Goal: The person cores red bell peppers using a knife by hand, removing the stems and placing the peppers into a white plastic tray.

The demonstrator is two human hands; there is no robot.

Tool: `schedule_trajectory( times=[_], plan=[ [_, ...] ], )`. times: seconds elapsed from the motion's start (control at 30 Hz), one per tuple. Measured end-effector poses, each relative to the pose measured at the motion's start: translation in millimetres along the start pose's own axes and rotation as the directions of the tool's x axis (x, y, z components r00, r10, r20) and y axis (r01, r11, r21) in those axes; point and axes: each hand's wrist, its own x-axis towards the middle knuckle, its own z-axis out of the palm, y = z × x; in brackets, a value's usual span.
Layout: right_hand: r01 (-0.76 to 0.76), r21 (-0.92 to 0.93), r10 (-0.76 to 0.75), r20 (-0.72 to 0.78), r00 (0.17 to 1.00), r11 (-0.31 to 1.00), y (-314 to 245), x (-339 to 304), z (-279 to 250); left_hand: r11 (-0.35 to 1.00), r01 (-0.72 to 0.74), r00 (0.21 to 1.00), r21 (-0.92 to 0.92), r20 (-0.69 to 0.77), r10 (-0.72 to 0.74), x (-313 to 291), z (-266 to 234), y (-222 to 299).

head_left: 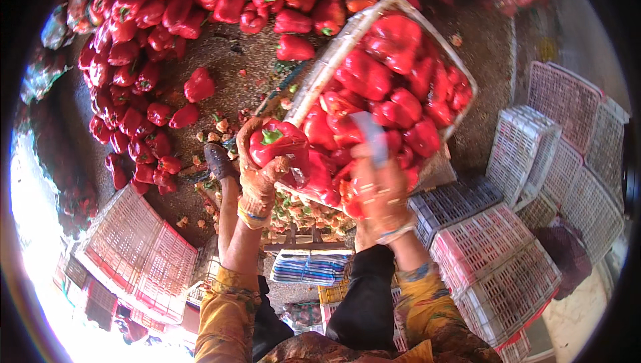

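Observation:
My left hand, in a stained work glove, is wrapped round a red bell pepper whose green stem end faces up. My right hand, gloved too and smeared by motion, grips a knife; its broad pale blade points away from me. Both hands are at the near side of a white-rimmed crate heaped with red bell peppers. The blade is over these peppers, apart from the one in my left hand. My right fingers hide the knife's handle.
A large pile of red peppers lies on the floor at the far left. Cut-off cores litter the ground below the crate. Stacked plastic baskets stand right and left. A striped folded cloth lies between my legs.

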Motion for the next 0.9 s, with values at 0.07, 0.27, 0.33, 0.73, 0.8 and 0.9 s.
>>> schedule_trajectory(
  times=[0.07,0.27,0.33,0.73,0.8,0.9],
  plan=[
    [0.002,0.090,-0.008,0.064,0.998,0.996,-25.3,-18.0,18.8,0.995,0.019,1.000,0.102,-0.009,-0.018,-12.9,13.0,-15.1],
    [0.004,-0.122,0.017,0.164,0.986,0.993,-21.0,-28.9,10.9,0.957,-0.054,0.998,0.286,-0.020,0.062,-29.2,45.0,-32.6],
    [-0.029,-0.149,0.057,0.190,0.980,0.988,-11.1,-36.6,8.7,0.971,-0.015,0.999,0.237,-0.035,0.023,-27.9,49.0,-36.2],
    [-0.345,-0.010,0.343,0.137,0.929,0.938,46.1,-122.8,-27.4,0.958,0.205,0.975,0.202,0.045,-0.219,-27.6,46.5,-28.4],
    [-0.309,0.029,0.308,0.035,0.951,0.951,53.2,-108.2,-33.4,0.968,0.222,0.972,0.113,0.048,-0.229,-33.1,59.4,-22.0],
    [-0.105,0.164,0.107,-0.002,0.994,0.981,43.8,-45.5,-29.4,0.946,0.323,0.937,-0.016,0.144,-0.317,-49.5,67.7,-30.8]
  ],
)
